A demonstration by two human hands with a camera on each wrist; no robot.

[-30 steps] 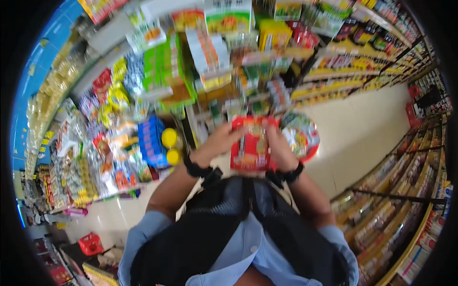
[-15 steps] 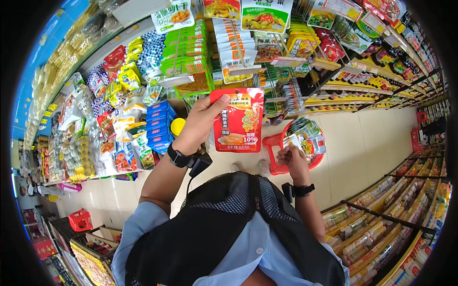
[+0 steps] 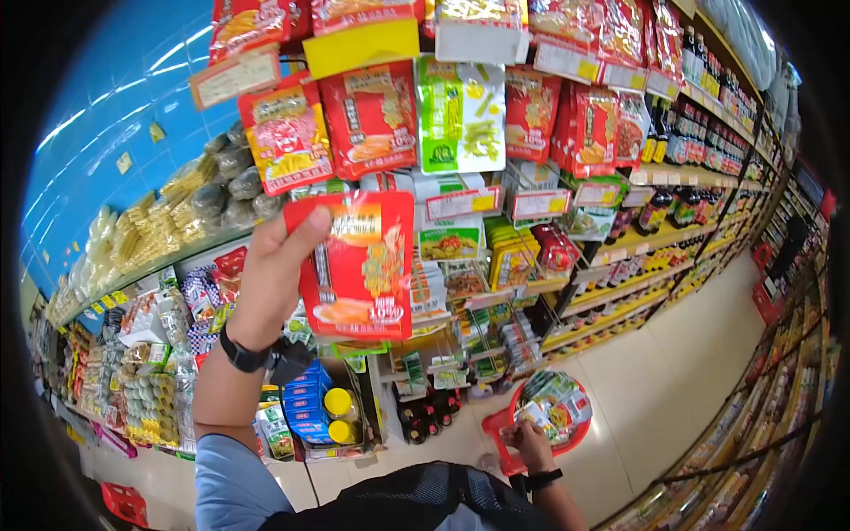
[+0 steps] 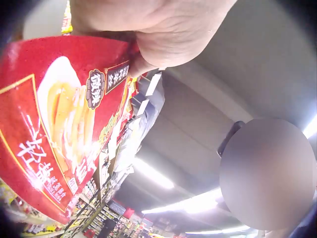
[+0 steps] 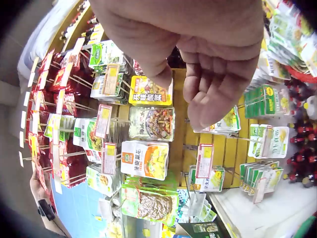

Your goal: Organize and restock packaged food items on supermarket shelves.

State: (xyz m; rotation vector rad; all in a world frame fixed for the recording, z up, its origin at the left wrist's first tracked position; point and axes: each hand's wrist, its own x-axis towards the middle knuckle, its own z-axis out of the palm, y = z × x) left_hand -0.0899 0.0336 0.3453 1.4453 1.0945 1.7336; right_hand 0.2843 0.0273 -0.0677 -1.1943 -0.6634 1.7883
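Note:
My left hand (image 3: 270,276) holds a red food packet (image 3: 361,279) by its upper left edge, thumb on the front, raised before the hanging rack. In the left wrist view the packet (image 4: 64,119) hangs from the hand (image 4: 168,29), its printed face showing. Low on the right, my right hand (image 3: 533,449) is beside a red basket (image 3: 583,432) that contains several packets. The right wrist view shows that hand (image 5: 198,59) with loosely bent fingers and nothing in them. Similar red packets (image 3: 367,119) hang on the rack above, next to a green and white one (image 3: 460,115).
Price tags (image 3: 463,203) stick out from the rack's hooks. Below at left are blue boxes (image 3: 305,403) and yellow-lidded jars (image 3: 339,403). Dark bottles (image 3: 428,418) stand low near the floor. Shelves line the right side of the tiled aisle (image 3: 655,389).
The view has tilted up to the upper rack. My left hand has raised the packet toward it. The right hand, on the packet a second ago, let go and moved down beside the basket.

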